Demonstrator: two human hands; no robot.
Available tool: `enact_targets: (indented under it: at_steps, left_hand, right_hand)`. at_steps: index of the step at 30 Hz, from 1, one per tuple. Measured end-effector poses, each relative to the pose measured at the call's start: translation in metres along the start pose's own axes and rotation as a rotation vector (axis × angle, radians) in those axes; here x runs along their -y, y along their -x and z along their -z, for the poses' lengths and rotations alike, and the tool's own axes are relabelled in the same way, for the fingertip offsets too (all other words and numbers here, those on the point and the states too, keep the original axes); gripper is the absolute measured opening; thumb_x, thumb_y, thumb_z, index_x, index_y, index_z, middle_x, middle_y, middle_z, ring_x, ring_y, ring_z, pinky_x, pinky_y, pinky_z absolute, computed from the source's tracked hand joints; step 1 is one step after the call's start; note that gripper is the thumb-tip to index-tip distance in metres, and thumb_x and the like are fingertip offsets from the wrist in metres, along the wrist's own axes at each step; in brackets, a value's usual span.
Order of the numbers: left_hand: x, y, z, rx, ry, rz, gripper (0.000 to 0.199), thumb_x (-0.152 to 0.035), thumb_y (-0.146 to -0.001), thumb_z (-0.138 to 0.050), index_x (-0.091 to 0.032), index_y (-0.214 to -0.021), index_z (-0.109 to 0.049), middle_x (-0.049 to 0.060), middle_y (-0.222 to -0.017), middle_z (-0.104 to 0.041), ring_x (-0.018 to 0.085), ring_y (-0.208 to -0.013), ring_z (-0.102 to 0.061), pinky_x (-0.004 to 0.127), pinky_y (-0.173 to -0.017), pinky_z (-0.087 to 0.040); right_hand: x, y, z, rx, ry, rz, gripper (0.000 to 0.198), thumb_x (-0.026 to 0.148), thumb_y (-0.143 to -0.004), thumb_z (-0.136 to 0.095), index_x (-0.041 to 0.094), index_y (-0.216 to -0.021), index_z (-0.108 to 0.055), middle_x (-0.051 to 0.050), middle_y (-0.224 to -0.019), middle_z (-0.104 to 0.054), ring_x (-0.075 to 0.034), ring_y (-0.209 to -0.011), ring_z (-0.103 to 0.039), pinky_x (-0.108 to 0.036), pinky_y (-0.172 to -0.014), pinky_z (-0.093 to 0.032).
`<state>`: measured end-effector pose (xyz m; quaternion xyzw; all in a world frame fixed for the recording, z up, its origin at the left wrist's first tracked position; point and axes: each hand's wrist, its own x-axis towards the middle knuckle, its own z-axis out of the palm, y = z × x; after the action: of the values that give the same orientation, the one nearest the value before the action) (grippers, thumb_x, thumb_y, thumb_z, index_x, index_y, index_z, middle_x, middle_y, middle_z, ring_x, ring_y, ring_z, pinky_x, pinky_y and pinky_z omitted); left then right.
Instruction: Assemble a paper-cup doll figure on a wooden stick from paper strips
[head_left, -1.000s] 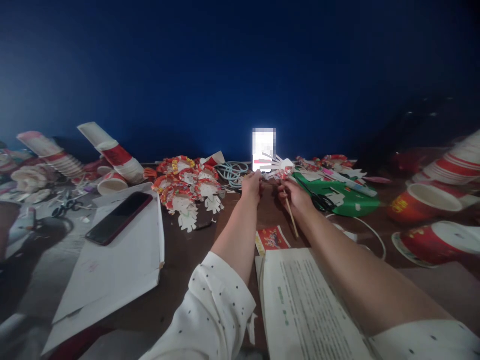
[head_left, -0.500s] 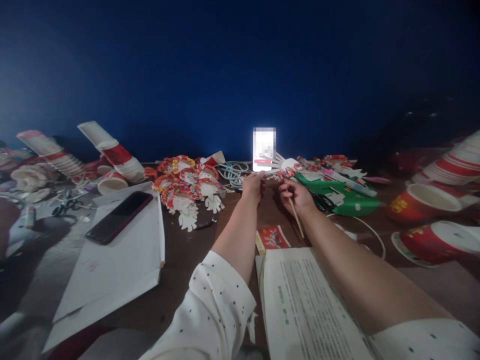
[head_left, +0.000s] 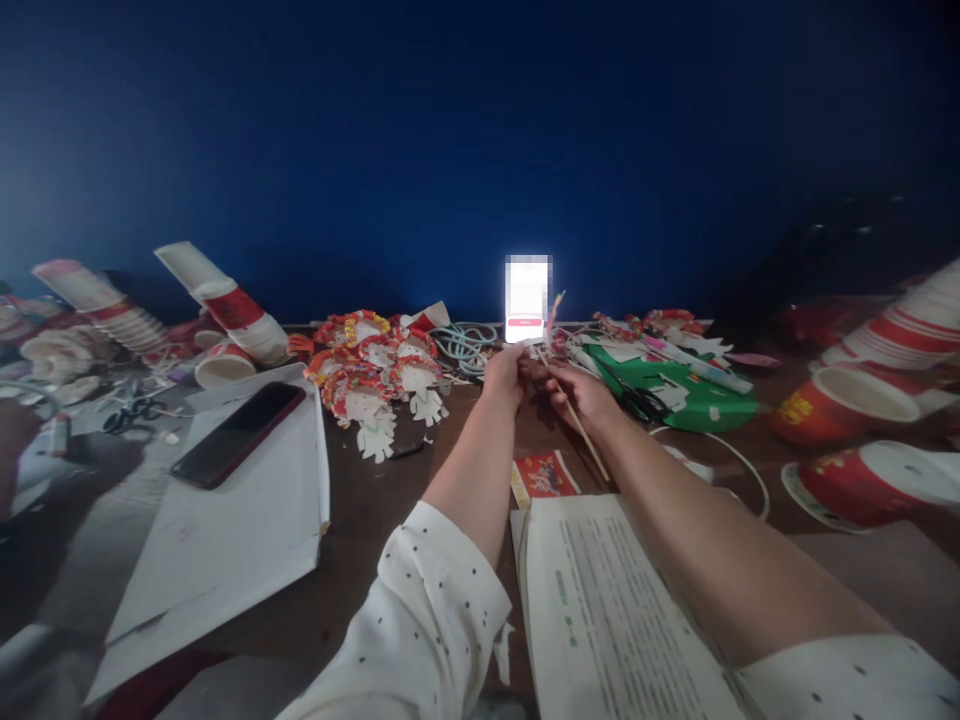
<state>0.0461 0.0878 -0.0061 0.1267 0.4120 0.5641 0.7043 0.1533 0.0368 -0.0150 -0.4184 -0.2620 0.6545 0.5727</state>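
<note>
My left hand (head_left: 504,376) is closed in a pinch on a small white paper piece (head_left: 535,346), in front of the glowing screen. Close beside it on the right, my right hand (head_left: 583,394) has its fingers closed around a thin wooden stick (head_left: 586,440). The stick's lower end slants down toward the open book. Above the fingers a narrow pinkish and tan tip (head_left: 556,308) sticks up; whether it belongs to the stick or to the paper I cannot tell. The fingertips of both hands nearly meet, and they hide most of the paper.
Red-and-white paper cut-outs (head_left: 367,370) are heaped left of my hands. A green sheet (head_left: 697,400) with scissors (head_left: 641,400) and pens lies right. An open book (head_left: 607,600) and a red packet (head_left: 545,474) are nearer. A phone (head_left: 238,435) rests on white card; paper cups (head_left: 870,395) stand right.
My right hand has moved slightly left, closer to my left hand. The fanned white paper strips between the hands have swung out of sight, and a narrow upright tip shows there instead.
</note>
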Motion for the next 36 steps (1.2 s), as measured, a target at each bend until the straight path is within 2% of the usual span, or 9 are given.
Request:
enact_targets:
  at_steps: [3, 8, 14, 19, 24, 30, 36]
  left_hand:
    - [0.002, 0.005, -0.002, 0.09, -0.117, 0.068, 0.025, -0.007, -0.087, -0.06, -0.012, -0.064, -0.051, -0.004, -0.052, -0.046, 0.001, -0.041, -0.035, 0.012, -0.039, -0.025]
    - [0.004, 0.01, -0.003, 0.173, -0.27, 0.054, 0.022, -0.01, -0.091, -0.059, -0.011, -0.069, -0.057, -0.003, -0.054, -0.05, 0.001, -0.041, -0.041, 0.012, -0.039, -0.024]
    - [0.001, 0.011, -0.004, 0.138, -0.234, 0.062, 0.021, -0.016, -0.09, -0.062, -0.012, -0.07, -0.057, -0.001, -0.056, -0.055, 0.004, -0.043, -0.045, 0.015, -0.041, -0.03]
    - [0.002, 0.008, -0.001, 0.178, -0.255, 0.048, 0.019, -0.013, -0.089, -0.061, -0.01, -0.07, -0.061, 0.002, -0.057, -0.059, 0.006, -0.047, -0.053, 0.016, -0.044, -0.034]
    - [0.006, 0.002, 0.005, 0.251, -0.229, 0.012, 0.016, -0.013, -0.086, -0.067, -0.01, -0.071, -0.062, 0.0, -0.058, -0.059, 0.005, -0.048, -0.052, 0.015, -0.043, -0.033]
    - [0.006, 0.002, 0.007, 0.306, -0.248, 0.004, 0.017, -0.015, -0.086, -0.068, -0.01, -0.072, -0.062, -0.001, -0.058, -0.058, 0.004, -0.047, -0.052, 0.013, -0.043, -0.034]
    - [0.005, 0.002, 0.007, 0.312, -0.316, 0.015, 0.021, -0.012, -0.09, -0.064, -0.01, -0.069, -0.062, -0.001, -0.055, -0.056, 0.003, -0.045, -0.05, 0.012, -0.043, -0.034]
  right_hand:
    - [0.0, 0.0, 0.0, -0.005, -0.02, 0.014, 0.02, 0.011, -0.071, -0.075, 0.021, -0.087, -0.066, 0.002, -0.073, -0.067, -0.004, -0.05, -0.052, -0.008, -0.034, -0.035]
    - [-0.002, -0.001, 0.0, 0.044, -0.001, 0.086, 0.022, 0.015, -0.068, -0.078, 0.021, -0.087, -0.067, 0.003, -0.07, -0.064, -0.003, -0.049, -0.048, -0.008, -0.035, -0.031]
    - [-0.008, -0.003, 0.001, -0.035, 0.137, 0.249, 0.026, 0.026, -0.063, -0.082, 0.022, -0.086, -0.071, 0.002, -0.07, -0.066, -0.006, -0.051, -0.048, -0.012, -0.035, -0.027]
    - [-0.011, -0.003, 0.003, -0.116, 0.316, 0.384, 0.021, 0.035, -0.068, -0.078, 0.024, -0.084, -0.073, 0.002, -0.064, -0.064, -0.009, -0.05, -0.049, -0.017, -0.036, -0.032]
    - [-0.011, -0.001, 0.005, -0.145, 0.483, 0.411, 0.03, 0.046, -0.073, -0.074, 0.023, -0.092, -0.075, 0.005, -0.051, -0.053, -0.01, -0.044, -0.043, -0.02, -0.037, -0.033]
    - [-0.011, -0.004, 0.008, -0.146, 0.645, 0.451, 0.046, 0.055, -0.078, -0.065, 0.02, -0.106, -0.075, 0.005, -0.05, -0.051, -0.012, -0.042, -0.044, -0.024, -0.039, -0.034]
    - [-0.011, -0.004, 0.012, -0.146, 0.754, 0.488, 0.042, 0.052, -0.079, -0.06, 0.02, -0.099, -0.077, 0.004, -0.047, -0.049, -0.013, -0.042, -0.043, -0.027, -0.044, -0.035]
